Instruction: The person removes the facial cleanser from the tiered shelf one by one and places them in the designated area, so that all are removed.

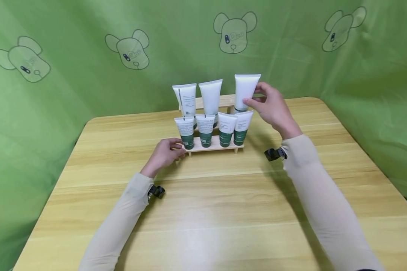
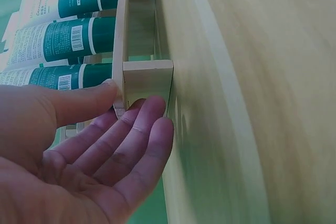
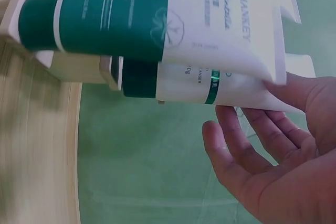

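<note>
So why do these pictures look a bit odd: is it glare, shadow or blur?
Some of each: in the head view, a pale glare patch on the yellow wood-grain table and soft shadows beside the beige fabric sleeves; in the left wrist view, dim, purplish tones on the left hand; in the right wrist view, soft small print on the green-and-white plastic tube.

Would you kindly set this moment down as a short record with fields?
Left hand: grips the left end of the wooden rack
Right hand: holds a large white tube at the rack's back right
Front shelf: four small white-and-green tubes, caps down
Back row: other large white tubes, left of the held one
Surface: wood-grain table
Backdrop: green cloth with cartoon animal heads
</note>
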### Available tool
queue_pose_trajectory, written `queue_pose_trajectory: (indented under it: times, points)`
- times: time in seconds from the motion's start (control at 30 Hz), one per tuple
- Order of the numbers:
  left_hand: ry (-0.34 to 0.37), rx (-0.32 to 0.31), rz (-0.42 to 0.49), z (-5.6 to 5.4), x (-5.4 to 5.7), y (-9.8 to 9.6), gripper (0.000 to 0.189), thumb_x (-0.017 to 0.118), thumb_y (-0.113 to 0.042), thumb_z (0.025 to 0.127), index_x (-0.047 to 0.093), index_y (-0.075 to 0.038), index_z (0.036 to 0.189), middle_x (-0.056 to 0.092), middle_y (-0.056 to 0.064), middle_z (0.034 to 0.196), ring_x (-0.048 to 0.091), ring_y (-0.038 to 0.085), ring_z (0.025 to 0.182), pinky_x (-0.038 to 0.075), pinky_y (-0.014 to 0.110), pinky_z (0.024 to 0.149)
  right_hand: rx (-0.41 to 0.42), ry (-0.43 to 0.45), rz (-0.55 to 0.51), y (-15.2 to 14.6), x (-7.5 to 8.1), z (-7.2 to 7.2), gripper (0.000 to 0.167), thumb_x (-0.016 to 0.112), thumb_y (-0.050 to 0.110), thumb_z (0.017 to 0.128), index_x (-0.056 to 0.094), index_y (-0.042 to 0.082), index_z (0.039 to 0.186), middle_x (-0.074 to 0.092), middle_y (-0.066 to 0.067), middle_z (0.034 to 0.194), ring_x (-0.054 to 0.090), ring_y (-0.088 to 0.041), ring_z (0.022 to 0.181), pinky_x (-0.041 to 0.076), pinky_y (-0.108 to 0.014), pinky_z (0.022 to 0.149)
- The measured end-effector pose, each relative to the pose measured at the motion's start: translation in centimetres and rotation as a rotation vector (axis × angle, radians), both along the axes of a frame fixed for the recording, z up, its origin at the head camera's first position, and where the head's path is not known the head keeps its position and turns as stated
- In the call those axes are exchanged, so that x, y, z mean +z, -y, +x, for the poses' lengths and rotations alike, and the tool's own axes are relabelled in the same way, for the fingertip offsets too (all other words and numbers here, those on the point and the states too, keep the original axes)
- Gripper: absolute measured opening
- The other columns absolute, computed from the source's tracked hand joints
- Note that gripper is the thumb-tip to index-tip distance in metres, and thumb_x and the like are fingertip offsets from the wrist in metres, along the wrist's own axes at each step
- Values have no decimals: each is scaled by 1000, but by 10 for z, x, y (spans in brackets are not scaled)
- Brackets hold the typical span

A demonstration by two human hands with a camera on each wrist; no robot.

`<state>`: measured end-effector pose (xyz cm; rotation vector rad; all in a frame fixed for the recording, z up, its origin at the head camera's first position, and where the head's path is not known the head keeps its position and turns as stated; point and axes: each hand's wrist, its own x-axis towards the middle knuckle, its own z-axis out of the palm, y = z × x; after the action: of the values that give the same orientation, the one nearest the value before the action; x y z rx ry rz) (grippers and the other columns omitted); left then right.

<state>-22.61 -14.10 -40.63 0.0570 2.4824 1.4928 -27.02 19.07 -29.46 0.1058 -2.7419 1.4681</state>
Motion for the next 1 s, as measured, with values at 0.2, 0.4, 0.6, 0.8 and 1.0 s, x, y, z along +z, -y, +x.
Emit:
queue_pose_trajectory:
  times: [0.2,0.4,0.6,0.8,1.0]
  points:
    - [-16,-6,-40,1,0,1,41,71,-11,96,62,-1,135,71,18,121,72,29,100,59,40,84,-19,-27,-19,-9,-5,4,59,68,33,99,47,11,149,52,-13,152,55,-33,132,47,-48,108]
    - [-23,-4,-67,1,1,2,41,72,-12,96,63,-3,135,72,16,120,72,27,100,57,35,85,-49,-28,-45,-18,-10,9,60,68,34,99,46,12,151,51,-12,153,54,-33,133,47,-50,108]
    - [-20,1,-59,0,1,2,42,72,-12,95,63,-3,136,72,17,121,71,29,102,57,35,85,-82,-15,-59,-24,-14,11,61,67,38,99,46,14,152,50,-11,153,53,-32,133,46,-50,108]
    - [-18,5,-73,0,1,2,43,72,-13,95,62,-4,136,71,16,122,70,29,106,57,34,84,-108,-7,-85,-31,-20,11,61,67,42,98,48,16,150,51,-9,153,54,-30,133,48,-45,106]
    - [-28,4,-77,0,1,1,42,73,-13,95,63,-4,135,73,16,119,71,28,103,56,32,81,-125,-15,-126,-36,-27,10,59,65,41,100,48,10,148,50,-12,152,57,-26,127,50,-39,102]
